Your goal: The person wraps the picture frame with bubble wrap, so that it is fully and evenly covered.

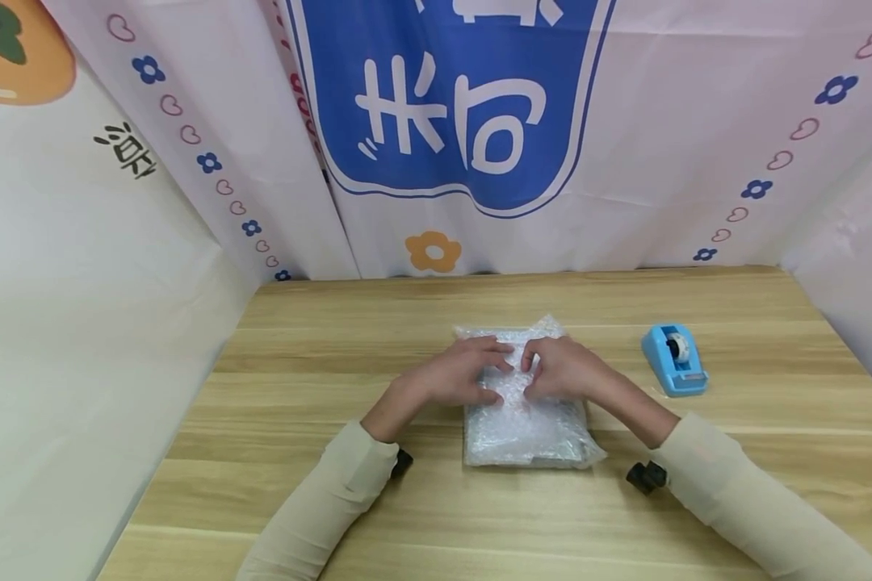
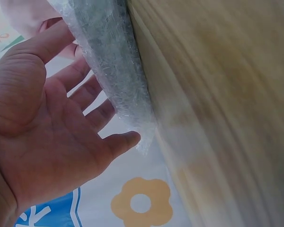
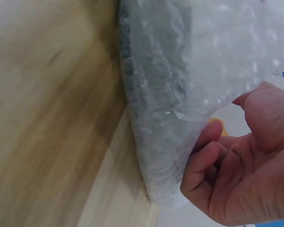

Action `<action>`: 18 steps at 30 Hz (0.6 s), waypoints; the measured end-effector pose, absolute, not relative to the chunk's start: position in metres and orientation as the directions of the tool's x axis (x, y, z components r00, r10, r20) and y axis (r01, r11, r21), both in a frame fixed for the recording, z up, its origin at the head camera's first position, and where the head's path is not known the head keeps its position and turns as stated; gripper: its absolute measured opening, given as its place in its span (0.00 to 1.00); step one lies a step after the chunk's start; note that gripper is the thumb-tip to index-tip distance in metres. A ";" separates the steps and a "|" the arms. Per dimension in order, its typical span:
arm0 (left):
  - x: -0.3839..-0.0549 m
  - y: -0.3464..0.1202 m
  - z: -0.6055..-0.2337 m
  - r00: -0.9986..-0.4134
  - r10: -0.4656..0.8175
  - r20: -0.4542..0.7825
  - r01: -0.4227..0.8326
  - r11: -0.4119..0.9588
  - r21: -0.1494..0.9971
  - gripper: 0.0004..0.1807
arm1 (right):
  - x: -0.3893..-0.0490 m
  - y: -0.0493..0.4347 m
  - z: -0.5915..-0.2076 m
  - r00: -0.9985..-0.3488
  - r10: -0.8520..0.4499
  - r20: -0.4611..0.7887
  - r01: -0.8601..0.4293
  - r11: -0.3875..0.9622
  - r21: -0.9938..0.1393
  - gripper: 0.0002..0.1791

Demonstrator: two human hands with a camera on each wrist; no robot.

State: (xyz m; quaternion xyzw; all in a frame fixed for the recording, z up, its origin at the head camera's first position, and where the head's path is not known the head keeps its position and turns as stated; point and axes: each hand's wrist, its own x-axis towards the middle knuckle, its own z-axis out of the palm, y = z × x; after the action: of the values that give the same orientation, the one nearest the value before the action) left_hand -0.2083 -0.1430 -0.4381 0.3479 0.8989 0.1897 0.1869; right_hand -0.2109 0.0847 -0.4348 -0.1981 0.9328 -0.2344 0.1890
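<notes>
A flat rectangular package in clear bubble wrap (image 1: 526, 432) lies on the wooden table, a greyish item dimly showing through the layers. My left hand (image 1: 468, 373) rests on its upper left part, fingers spread and slightly bent. In the left wrist view the fingers (image 2: 99, 115) lie along the package's side, the thumb over its top. From the other side, my right hand (image 1: 563, 369) touches the top with bent fingers, a gap between thumb and forefinger. Its curled fingers (image 3: 201, 165) sit against the wrap's edge in the right wrist view.
To the right of the package stands a blue tape dispenser (image 1: 676, 361) with a roll of tape in it. The wooden table (image 1: 320, 387) ends at a printed cloth (image 1: 661, 161) hanging behind it. White cloth walls flank both sides.
</notes>
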 end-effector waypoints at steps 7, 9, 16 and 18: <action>-0.209 -0.140 -0.438 -0.689 0.697 -0.200 0.555 0.684 0.473 0.25 | -0.214 0.096 -0.433 -0.836 -0.468 -0.285 -0.277 0.810 -0.518 0.24; -0.210 -0.140 -0.438 -0.687 0.699 -0.198 0.558 0.682 0.473 0.25 | -0.215 0.099 -0.434 -0.824 -0.494 -0.278 -0.287 0.787 -0.547 0.24; -0.211 -0.141 -0.439 -0.686 0.701 -0.197 0.557 0.680 0.477 0.25 | -0.213 0.101 -0.439 -0.809 -0.552 -0.201 -0.327 0.708 -0.626 0.28; -0.211 -0.141 -0.439 -0.685 0.701 -0.196 0.558 0.679 0.477 0.24 | -0.212 0.099 -0.442 -0.818 -0.546 -0.179 -0.340 0.711 -0.616 0.31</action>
State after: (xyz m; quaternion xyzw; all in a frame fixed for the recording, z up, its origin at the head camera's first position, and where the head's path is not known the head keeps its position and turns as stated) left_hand -0.2105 -0.1411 -0.4392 0.3509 0.8973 0.1937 0.1849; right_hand -0.2116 0.0989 -0.4417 -0.2440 0.9079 -0.2915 0.1769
